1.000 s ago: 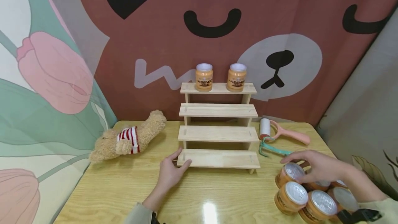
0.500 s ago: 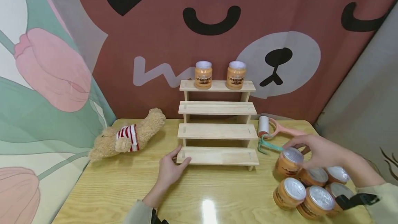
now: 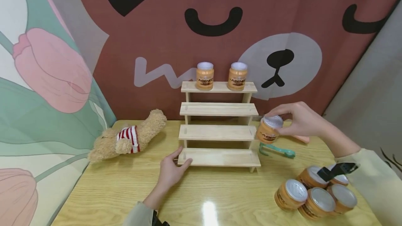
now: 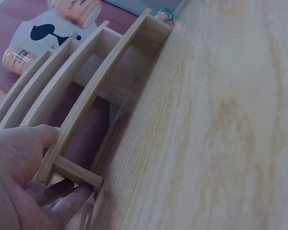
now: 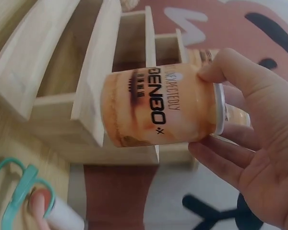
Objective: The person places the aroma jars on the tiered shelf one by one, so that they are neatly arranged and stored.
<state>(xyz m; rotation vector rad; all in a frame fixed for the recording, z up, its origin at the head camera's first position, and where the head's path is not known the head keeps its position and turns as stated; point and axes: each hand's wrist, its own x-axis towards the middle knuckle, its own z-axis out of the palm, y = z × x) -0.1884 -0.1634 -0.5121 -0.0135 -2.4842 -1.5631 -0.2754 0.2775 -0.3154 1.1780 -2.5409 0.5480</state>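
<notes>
My right hand (image 3: 303, 119) grips an orange printed can (image 3: 267, 133) near its silver lid, held in the air by the right end of the shelf. In the right wrist view that can (image 5: 149, 108) has dark lettering, and the thumb and fingers (image 5: 221, 160) are around its lid end. A four-step wooden display shelf (image 3: 216, 132) stands mid-table. At its bottom step's left end, my left hand (image 3: 171, 172) holds on. The left wrist view has the thumb on the step's edge and fingers at the side support (image 4: 77, 171). Two similar cans (image 3: 205, 76) stand on the top step.
Several more cans (image 3: 320, 200) stand grouped at the table's right front. Behind the right hand lies a pink-handled lint roller (image 5: 67, 215), mostly hidden in the head view, with a green hooked tool (image 3: 277, 150) in front. A plush toy (image 3: 128, 140) lies left of the shelf.
My right hand has lifted one can out of the group and carried it left and away from me, up beside the shelf. The left hand keeps its place on the bottom step.
</notes>
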